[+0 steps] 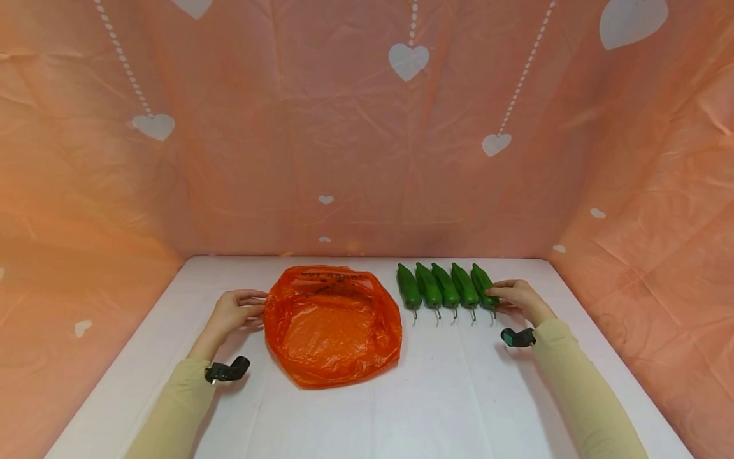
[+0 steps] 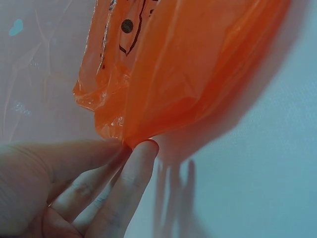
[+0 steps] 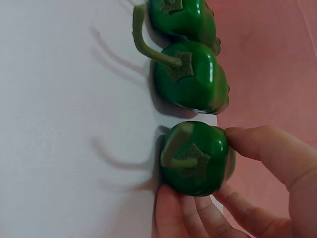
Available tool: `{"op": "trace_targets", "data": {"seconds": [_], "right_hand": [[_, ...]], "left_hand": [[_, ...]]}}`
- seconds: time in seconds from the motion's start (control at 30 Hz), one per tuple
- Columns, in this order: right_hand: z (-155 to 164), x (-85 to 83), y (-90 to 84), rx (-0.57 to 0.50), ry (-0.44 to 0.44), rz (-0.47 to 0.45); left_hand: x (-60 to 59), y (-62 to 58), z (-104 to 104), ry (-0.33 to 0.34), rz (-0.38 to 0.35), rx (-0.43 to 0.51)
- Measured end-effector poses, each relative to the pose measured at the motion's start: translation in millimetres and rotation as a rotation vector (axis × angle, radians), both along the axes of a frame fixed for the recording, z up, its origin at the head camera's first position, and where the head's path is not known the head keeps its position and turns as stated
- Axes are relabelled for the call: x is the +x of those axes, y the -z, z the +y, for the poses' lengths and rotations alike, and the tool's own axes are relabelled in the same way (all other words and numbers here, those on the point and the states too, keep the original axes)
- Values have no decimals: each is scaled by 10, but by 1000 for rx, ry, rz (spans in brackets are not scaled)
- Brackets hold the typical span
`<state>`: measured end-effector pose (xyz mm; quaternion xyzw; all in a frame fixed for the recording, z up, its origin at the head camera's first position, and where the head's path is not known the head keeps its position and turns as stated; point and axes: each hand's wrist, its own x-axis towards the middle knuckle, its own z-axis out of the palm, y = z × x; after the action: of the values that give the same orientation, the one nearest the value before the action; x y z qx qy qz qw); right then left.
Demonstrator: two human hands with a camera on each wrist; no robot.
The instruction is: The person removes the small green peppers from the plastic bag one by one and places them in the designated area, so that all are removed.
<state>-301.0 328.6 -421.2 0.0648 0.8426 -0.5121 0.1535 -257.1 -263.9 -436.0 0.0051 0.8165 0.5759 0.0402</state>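
An orange plastic bag (image 1: 329, 331) with dark print lies spread open on the white table. At its left side my left hand (image 1: 234, 312) pinches the rim between thumb and fingertips, as the left wrist view shows on the bag's edge (image 2: 126, 119). To the right of the bag several green peppers stand in a row, stems toward me. My right hand (image 1: 518, 299) holds the rightmost pepper (image 1: 483, 287), thumb on one side and fingers on the other; in the right wrist view this pepper (image 3: 195, 158) sits slightly apart from its neighbour (image 3: 190, 74).
The other peppers (image 1: 438, 290) lie side by side near the back of the white table (image 1: 447, 395). A pinkish-orange cloth (image 1: 367, 159) with white hearts hangs behind and at both sides. Each wrist wears a black camera (image 1: 227, 370).
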Motion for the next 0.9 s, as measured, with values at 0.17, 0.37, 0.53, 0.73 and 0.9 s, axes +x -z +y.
{"op": "trace_targets", "data": {"seconds": [0.17, 0.37, 0.53, 0.73, 0.9], "right_hand": [[-6, 16, -7, 0, 0, -1], [20, 85, -22, -40, -6, 51], [90, 189, -52, -97, -7, 97], [152, 274, -117, -124, -25, 88], [195, 312, -138, -170, -47, 72]], "left_hand": [[15, -17, -11, 5, -10, 9], [35, -50, -36, 7, -10, 28], [65, -92, -73, 34, -3, 85], [93, -151, -129, 47, 4, 110], [113, -196, -189, 50, 37, 39]]}}
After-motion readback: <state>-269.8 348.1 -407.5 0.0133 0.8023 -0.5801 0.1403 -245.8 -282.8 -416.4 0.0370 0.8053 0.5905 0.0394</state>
